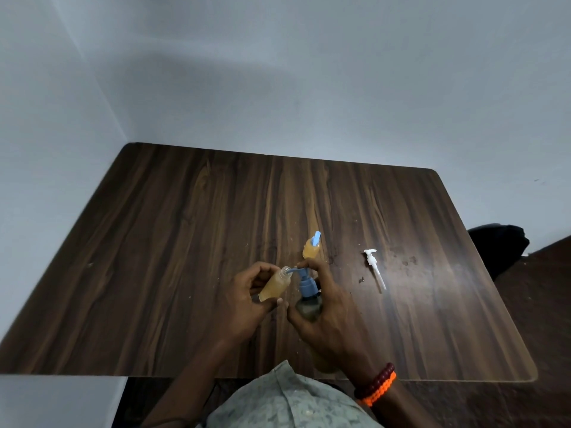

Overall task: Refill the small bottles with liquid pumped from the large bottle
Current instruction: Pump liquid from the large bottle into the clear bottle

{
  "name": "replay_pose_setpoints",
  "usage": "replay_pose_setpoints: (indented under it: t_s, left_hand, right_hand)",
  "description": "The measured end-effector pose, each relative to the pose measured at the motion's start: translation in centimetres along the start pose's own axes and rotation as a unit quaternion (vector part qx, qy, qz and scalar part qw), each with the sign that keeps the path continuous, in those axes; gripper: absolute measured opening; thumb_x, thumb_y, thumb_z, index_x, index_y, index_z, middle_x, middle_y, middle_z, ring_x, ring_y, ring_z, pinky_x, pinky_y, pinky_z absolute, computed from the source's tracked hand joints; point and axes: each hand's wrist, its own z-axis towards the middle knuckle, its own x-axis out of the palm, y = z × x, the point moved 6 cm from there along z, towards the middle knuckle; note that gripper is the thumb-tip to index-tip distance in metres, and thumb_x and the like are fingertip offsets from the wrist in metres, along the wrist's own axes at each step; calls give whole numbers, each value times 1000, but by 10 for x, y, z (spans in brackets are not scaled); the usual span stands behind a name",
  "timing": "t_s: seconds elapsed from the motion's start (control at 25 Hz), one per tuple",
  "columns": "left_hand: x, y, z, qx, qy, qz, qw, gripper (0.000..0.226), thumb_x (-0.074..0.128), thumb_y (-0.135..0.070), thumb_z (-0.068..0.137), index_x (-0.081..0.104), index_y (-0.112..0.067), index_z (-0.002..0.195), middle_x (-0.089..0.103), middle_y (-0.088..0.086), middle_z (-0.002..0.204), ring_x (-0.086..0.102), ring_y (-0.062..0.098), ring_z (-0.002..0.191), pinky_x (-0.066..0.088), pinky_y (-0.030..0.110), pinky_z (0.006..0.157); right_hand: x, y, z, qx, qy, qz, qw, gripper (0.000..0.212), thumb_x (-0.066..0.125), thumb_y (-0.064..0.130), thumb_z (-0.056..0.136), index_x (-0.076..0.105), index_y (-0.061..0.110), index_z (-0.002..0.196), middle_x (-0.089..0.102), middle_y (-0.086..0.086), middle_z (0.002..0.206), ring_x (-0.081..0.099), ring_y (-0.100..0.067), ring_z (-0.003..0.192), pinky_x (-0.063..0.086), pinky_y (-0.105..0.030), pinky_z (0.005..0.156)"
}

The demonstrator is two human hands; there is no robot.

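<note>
Two bare hands work close together over the near middle of a dark wood-grain table. Left hand: fingers curled around a small bottle, uncapped, tilted with its threaded neck pointing up and to the right; amber liquid fills most of its body. Right hand: wrapped around the shoulder of the large bottle, with a fingertip resting on top of the blue pump head. The pump's blue spout reaches left and its tip sits at the open mouth of the small bottle, touching or just inside it; which of the two cannot be told. The large bottle stands upright near the table's front edge, its lower body mostly hidden behind the right hand and wrist.

A second small bottle stands just beyond the hands, holding amber liquid and fitted with a light blue pump top. A white pump top with its dip tube lies flat on the table to the right, well apart from the bottles; small dark specks dot the surface near it.

On the right wrist sit two bracelets, one of dark red beads and one orange. A pale patterned shirt fills the bottom centre, and a dark object rests beyond the table's right edge.
</note>
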Motion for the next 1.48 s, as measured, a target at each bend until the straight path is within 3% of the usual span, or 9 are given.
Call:
replay_pose_setpoints:
  t_s: [0.16,0.36,0.6,0.8,1.0,1.24,1.48]
  left_hand:
    - [-3,0,2,3,-12,-4,1000,40,86,2,79,72,-14,113,78,-6,109,74,8,102,62,35,93]
    - [1,1,1,-2,4,4,1000,42,86,3,78,72,-14,114,78,-4,111,74,11,105,62,40,96]
    - [-1,1,2,1,-7,-4,1000,42,86,2,79,71,-15,114,78,-7,111,74,10,105,62,38,96]
    - [3,3,0,-2,1,2,1000,42,87,2,77,72,-17,112,78,-6,110,74,10,104,63,41,95]
    - [1,4,-2,3,-11,-7,1000,41,87,0,78,72,-17,113,78,-5,110,75,12,105,63,42,95]
    - [3,4,-5,-1,-7,-1,1000,42,87,3,77,73,-16,111,79,-5,109,75,11,103,63,44,95]
    - [-1,1,-5,-1,-15,-9,1000,42,86,3,78,72,-13,113,78,-2,111,75,13,105,63,42,95]
  right_hand:
    - [1,3,0,-9,6,-9,1000,73,66,60,81,28,43,141,62,14,106,63,-2,77,58,-23,68]
    - [0,-2,-1,5,12,-3,1000,62,66,55,81,36,37,133,61,12,98,64,-4,78,60,-30,69]
    - [-1,5,-2,-17,7,-23,1000,70,64,60,82,29,42,140,58,19,101,60,2,78,57,-19,69]
    - [-1,-3,-4,6,16,-11,1000,64,67,54,82,36,36,135,60,14,102,63,-4,82,60,-32,73]
    - [-2,3,-5,-6,11,-30,999,75,64,61,81,27,41,143,62,12,109,59,-1,80,59,-27,73]
    - [-2,0,-8,1,21,-26,999,65,67,54,83,34,37,136,61,13,99,62,-3,81,59,-30,74]
    - [-1,5,-8,-13,15,-30,999,74,65,59,83,27,40,143,63,13,110,59,2,85,57,-22,77]
